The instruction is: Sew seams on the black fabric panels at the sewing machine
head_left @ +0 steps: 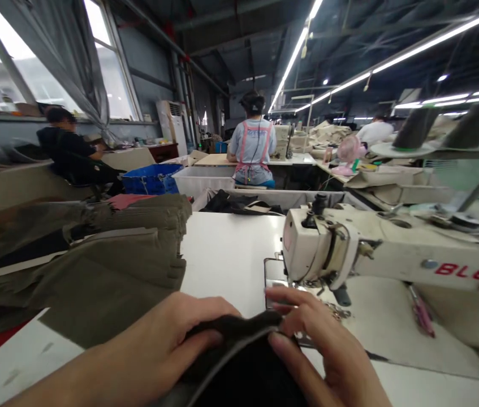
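My left hand [167, 339] grips the near edge of a black fabric piece [243, 367] at the bottom centre, fingers curled over its fold. My right hand [319, 345] pinches the same black fabric from the right, thumb on top and fingers reaching toward the needle area. Just beyond my right hand stands a white sewing machine [375, 249] with red lettering, its head over a metal needle plate [273, 277]. The fabric lies on the white table [226, 254].
A tall stack of olive-brown fabric pieces [107, 260] fills the table's left side. Pink-handled snips [421, 311] lie right of the machine. Ahead sit a blue bin [150, 178], white bins, and a person in a pink apron [253, 144]; another person [72, 150] sits at left.
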The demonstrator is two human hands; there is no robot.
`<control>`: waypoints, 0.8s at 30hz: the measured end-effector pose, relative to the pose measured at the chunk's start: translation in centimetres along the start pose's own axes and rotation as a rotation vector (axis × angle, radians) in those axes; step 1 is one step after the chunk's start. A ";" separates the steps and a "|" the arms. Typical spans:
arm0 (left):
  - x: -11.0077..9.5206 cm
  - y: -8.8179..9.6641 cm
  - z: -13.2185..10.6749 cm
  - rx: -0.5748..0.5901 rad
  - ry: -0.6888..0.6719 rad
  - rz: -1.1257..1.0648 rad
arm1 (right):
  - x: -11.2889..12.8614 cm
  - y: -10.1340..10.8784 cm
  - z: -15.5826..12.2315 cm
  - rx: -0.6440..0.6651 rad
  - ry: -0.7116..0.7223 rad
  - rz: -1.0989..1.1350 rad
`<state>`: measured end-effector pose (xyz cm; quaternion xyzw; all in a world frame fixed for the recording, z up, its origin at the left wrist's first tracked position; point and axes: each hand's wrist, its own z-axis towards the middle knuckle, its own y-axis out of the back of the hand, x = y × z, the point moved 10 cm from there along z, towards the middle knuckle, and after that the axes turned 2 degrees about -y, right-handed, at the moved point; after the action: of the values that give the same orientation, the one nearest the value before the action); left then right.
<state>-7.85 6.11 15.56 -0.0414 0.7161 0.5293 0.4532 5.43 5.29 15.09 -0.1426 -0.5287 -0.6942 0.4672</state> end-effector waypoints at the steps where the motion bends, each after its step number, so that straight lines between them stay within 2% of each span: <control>1: -0.2 -0.7 0.3 0.024 -0.002 -0.053 | -0.6 0.0 0.6 -0.026 -0.008 0.082; 3: -0.1 -1.3 0.7 0.042 0.012 -0.134 | -1.6 -0.2 1.2 -0.028 -0.028 0.193; 5: 0.2 -1.7 0.7 0.084 0.027 -0.208 | -2.4 -0.6 1.3 0.041 -0.074 0.244; 8: 1.5 -2.5 -0.4 0.238 0.080 -0.250 | -4.1 -1.8 0.4 0.196 -0.276 0.430; 10: 2.9 -2.5 -1.2 0.288 0.129 -0.154 | -4.7 -2.8 -0.4 0.252 -0.394 0.551; 12: 4.1 -1.7 -1.4 0.210 0.135 0.028 | -4.7 -3.0 -0.8 0.183 -0.405 0.545; 15: 3.5 -0.6 -0.4 -0.085 0.034 0.294 | -4.7 -2.8 -1.2 -0.026 -0.367 0.462; 17: 2.5 -1.2 0.4 -0.249 -0.034 0.337 | -5.0 -3.4 -1.5 -0.084 -0.368 0.452; 18: 2.2 -1.9 0.9 -0.288 -0.052 0.312 | -5.3 -3.7 -1.7 -0.088 -0.372 0.441; 21: 2.1 -4.0 2.1 -0.270 -0.047 0.179 | -6.1 -4.1 -2.2 -0.059 -0.372 0.366; 24: 2.0 -4.8 2.6 -0.215 -0.038 0.117 | -6.7 -3.8 -2.6 -0.028 -0.371 0.300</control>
<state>-4.87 6.89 10.61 -0.0376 0.6476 0.6294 0.4280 6.68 6.38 7.19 -0.3511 -0.5687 -0.5862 0.4578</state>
